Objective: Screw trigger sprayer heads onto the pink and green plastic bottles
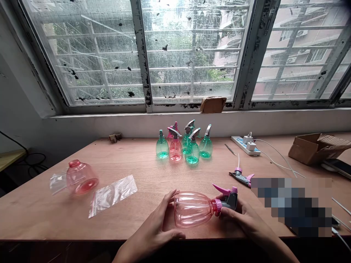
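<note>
A clear pink spray bottle (pixel 193 210) lies sideways between my hands near the table's front edge, its base to the left. Its dark grey trigger head with pink trigger and pink collar (pixel 218 207) sits at the neck. My right hand (pixel 244 217) is closed around the neck and head, thumb by the collar. My left hand (pixel 159 217) cups the base loosely, fingers at the far side and thumb on the near side. Beyond my right hand rests a loose spray head (pixel 241 178) with its tube. At the left stands a headless pink bottle (pixel 82 179), slightly tilted.
Several green and pink spray bottles (pixel 192 151) stand at the back. A plastic bag (pixel 113 193) lies left. To the right are a power strip (pixel 245 146) with cables, a thin tool (pixel 230 149), a cardboard box (pixel 309 149) and a blurred-out patch (pixel 296 206).
</note>
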Tool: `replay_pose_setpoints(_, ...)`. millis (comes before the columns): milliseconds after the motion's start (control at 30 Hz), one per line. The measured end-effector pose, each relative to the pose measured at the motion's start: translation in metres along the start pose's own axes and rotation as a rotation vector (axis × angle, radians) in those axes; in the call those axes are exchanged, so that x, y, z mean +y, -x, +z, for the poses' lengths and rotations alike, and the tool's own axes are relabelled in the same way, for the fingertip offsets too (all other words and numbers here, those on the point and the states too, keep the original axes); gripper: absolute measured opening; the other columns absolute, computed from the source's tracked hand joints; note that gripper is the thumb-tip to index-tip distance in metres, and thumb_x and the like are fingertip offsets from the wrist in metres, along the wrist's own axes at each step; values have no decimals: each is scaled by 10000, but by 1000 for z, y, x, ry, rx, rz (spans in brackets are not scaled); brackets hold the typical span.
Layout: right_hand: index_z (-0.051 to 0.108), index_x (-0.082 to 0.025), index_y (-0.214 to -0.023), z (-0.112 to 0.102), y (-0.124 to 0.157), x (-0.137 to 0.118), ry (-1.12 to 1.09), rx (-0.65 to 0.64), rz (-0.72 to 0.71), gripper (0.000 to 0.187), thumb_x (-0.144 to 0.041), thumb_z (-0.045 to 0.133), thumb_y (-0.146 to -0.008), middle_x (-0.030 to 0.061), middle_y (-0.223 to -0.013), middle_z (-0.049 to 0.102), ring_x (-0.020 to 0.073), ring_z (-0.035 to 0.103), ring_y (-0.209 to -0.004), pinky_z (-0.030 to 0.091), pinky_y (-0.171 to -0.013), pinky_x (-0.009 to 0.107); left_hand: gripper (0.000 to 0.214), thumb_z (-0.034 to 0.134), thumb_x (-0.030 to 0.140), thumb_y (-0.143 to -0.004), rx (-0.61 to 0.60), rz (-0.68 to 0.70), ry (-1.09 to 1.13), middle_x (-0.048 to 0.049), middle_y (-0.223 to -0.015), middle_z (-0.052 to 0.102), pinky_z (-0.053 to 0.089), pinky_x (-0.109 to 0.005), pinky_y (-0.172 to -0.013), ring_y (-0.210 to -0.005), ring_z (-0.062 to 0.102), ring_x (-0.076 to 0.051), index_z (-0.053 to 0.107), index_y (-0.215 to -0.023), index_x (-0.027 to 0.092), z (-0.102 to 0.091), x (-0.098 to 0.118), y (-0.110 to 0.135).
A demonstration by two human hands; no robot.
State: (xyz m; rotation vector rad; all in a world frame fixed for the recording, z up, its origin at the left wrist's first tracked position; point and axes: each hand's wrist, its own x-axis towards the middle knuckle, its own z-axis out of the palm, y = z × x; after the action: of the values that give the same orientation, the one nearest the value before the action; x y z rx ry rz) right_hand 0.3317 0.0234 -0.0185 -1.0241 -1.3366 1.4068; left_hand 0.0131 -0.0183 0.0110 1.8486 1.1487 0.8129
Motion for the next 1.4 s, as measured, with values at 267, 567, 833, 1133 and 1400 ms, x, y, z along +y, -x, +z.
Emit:
replay_pose_setpoints(267,781,-191,-1082,0,0,0,-22,-17,-6,479,-544,856,-768,78,-927,779,251,692,-824,551,-755,357,800,675,506,-973,-8,-42,40,-71,-1711,327,217,-523,-1305,-1554,334,-331,251,-1632,339,-2,-4,0)
replay_pose_setpoints(567,759,-180,-1129,0,-1,1,-31,-30,-5,474,-512,842,-800,84,-968,787,238,693,-823,544,-769,352,905,805,341,-881,-6,-3,21,-60,-1720,304,247,-457,-1308,-1564,315,-317,276,-1615,337,0,0,-2)
replay_pose_setpoints(833,759,-186,-1114,-1,-1,0,-33,-44,-12,447,-505,840,-811,67,-926,783,231,694,-820,544,-775,342,771,662,487,-987,-15,-26,36,-58,-1706,340,227,-513,-1307,-1554,335,-322,254,-1627,348,-2,0,0)
replay_pose_setpoints(1133,762,-179,-1114,-3,-3,6,-24,-18,-7,475,-519,849,-794,91,-977,789,251,701,-845,552,-761,362,903,786,344,-899,-21,-34,-17,-46,-1713,324,233,-473,-1313,-1563,321,-305,245,-1622,354,-2,-5,-1)
replay_pose_setpoints(1400,769,-180,-1093,-1,-2,4,-40,-29,-5,450,-506,851,-794,86,-957,790,239,692,-826,548,-759,351,852,739,423,-934,-24,-55,-33,-48,-1715,323,232,-482,-1313,-1574,296,-323,251,-1628,343,-3,0,-1)
